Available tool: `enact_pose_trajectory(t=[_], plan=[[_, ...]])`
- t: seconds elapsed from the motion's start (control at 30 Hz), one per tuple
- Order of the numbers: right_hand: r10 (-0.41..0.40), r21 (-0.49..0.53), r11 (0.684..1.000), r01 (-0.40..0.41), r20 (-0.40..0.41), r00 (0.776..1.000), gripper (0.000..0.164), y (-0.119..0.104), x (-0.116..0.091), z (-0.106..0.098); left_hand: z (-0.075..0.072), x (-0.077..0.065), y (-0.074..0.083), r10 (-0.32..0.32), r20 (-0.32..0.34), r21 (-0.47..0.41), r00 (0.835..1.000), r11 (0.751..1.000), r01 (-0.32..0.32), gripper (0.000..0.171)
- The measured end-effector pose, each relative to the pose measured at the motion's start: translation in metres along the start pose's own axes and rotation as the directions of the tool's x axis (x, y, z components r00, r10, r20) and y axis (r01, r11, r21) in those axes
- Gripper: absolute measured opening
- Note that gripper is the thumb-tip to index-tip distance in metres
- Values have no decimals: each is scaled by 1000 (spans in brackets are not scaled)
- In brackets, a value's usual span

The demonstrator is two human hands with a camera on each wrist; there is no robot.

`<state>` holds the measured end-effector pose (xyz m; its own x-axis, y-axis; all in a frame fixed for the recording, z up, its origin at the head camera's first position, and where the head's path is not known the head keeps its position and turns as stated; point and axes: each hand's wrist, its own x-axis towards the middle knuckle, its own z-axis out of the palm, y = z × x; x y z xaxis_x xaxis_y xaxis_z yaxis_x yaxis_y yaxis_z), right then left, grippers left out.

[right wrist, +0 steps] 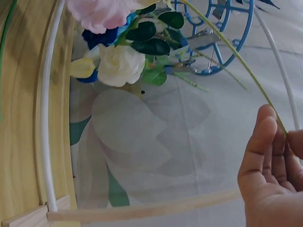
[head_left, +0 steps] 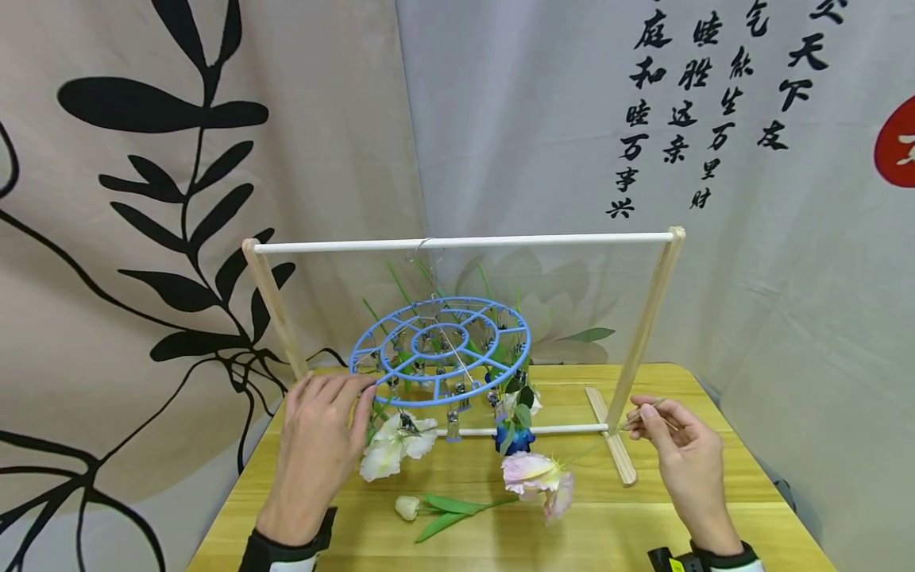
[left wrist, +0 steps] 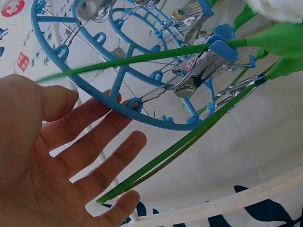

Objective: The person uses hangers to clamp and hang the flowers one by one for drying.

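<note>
Head cam sits up high and looks forward and down over the whole desk [head_left: 643,532], with the wooden rack [head_left: 465,242] and the backdrop behind it. Left wrist cam is super close, looking up from under the blue clip hanger [left wrist: 118,90]. Right wrist cam is low near the rack's right foot, facing left along the desk. All three catch that hanger.
</note>
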<state>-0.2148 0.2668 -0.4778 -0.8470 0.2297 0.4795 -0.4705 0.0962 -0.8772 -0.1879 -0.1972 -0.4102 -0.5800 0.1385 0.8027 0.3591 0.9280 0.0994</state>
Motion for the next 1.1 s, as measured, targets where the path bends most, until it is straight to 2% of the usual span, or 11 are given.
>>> enact_pose_trajectory(t=[0.27,0.4,0.5,0.6,0.7,0.73,0.8,0.87,0.93,1.03,1.1], plan=[[-83,16,997,82,39,996,13,-12,-4,16,-4,-7,2,-14,-13,-51,1000,999,13,31],[-138,64,989,133,79,987,13,-15,-7,23,-4,-16,10,-29,-122,-99,992,995,16,39],[-176,74,983,169,109,978,13,-18,-8,27,-1,-24,20,-16,-256,-144,967,989,-22,35],[-202,55,979,196,137,970,14,-20,-8,31,6,-31,32,38,-380,-190,924,975,-118,37],[-207,36,978,204,157,966,14,-22,-8,35,14,-39,45,122,-414,-228,902,946,-232,38],[-205,33,979,203,160,966,14,-22,-8,37,17,-42,50,144,-396,-244,907,936,-255,37],[-204,34,979,201,166,965,14,-24,-8,40,23,-48,60,167,-316,-279,934,925,-260,36],[-215,35,977,212,181,960,15,-25,-8,43,28,-54,69,156,-209,-297,965,930,-215,31],[-231,51,973,225,189,954,15,-25,-9,47,32,-59,77,107,-108,-292,988,947,-134,20],[-259,72,966,249,201,945,15,-26,-9,53,37,-62,86,10,10,-283,1000,959,-7,30],[-268,74,963,258,206,941,15,-27,-10,57,38,-61,90,-50,93,-298,994,951,76,43]])
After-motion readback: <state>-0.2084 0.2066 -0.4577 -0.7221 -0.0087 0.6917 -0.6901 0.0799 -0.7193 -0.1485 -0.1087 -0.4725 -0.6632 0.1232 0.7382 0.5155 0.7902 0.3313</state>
